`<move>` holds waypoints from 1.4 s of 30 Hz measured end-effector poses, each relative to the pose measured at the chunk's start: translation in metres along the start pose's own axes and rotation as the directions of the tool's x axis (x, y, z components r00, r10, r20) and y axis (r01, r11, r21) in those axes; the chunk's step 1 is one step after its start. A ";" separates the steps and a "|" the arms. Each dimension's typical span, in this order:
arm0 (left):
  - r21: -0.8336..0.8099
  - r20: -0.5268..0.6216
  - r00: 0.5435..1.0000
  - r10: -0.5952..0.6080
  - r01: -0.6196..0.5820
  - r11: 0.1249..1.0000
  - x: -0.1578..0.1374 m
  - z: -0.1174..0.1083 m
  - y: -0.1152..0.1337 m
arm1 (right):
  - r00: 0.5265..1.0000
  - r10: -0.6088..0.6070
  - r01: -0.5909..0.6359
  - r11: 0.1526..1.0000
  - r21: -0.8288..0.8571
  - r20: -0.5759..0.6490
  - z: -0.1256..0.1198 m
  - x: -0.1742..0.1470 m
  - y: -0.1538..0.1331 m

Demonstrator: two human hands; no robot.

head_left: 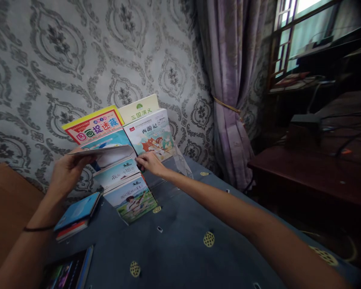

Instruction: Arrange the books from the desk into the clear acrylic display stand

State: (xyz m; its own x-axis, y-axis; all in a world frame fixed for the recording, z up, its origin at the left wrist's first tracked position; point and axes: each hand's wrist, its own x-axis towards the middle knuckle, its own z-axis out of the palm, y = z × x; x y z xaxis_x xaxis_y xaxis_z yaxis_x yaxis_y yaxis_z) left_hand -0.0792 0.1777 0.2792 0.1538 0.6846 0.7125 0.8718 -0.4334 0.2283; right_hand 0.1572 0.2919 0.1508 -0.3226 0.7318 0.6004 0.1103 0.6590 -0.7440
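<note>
My left hand [66, 170] is closed on the left edge of a thin book [116, 155], thumb and fingers pinching it. The book is tipped so that I see mostly its edge and pale underside. At its right end my right hand [153, 163] is closed, fingertips pinched at the corner; exactly what they grip is partly hidden. Just below stands a light-blue book [120, 173], and in front of it a book with a child on a green cover [135, 200]. Behind rise a blue-covered book [108, 139] and a red-and-yellow picture book [93, 127].
To the right, a white book [153, 134] and a cream book [140, 107] stand in a clear plastic rack [182, 162]. Blue books [78, 210] and a dark-covered item [67, 271] lie on the patterned blue cloth [180, 249]. A brown box [12, 208] is at left.
</note>
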 end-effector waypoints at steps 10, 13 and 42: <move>-0.128 0.041 0.999 0.000 0.005 0.992 -0.010 -0.006 0.005 | 0.968 0.074 -0.027 0.981 0.194 -0.241 0.022 0.001 0.010; -0.072 0.034 0.999 0.001 0.002 0.997 -0.013 -0.009 0.009 | 0.948 0.003 0.023 0.997 0.078 -0.317 0.023 0.002 0.010; -0.208 0.045 0.992 -0.117 0.124 0.970 0.007 0.015 0.015 | 0.972 -0.165 0.202 0.949 0.240 -0.165 -0.005 -0.002 -0.016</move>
State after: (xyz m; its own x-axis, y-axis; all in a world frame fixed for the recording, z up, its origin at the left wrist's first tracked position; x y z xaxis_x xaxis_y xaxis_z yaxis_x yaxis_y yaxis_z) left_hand -0.0584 0.1851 0.2776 0.0711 0.7562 0.6504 0.7683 -0.4574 0.4478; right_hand 0.1614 0.2809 0.1625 -0.1764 0.6313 0.7552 -0.1861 0.7320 -0.6554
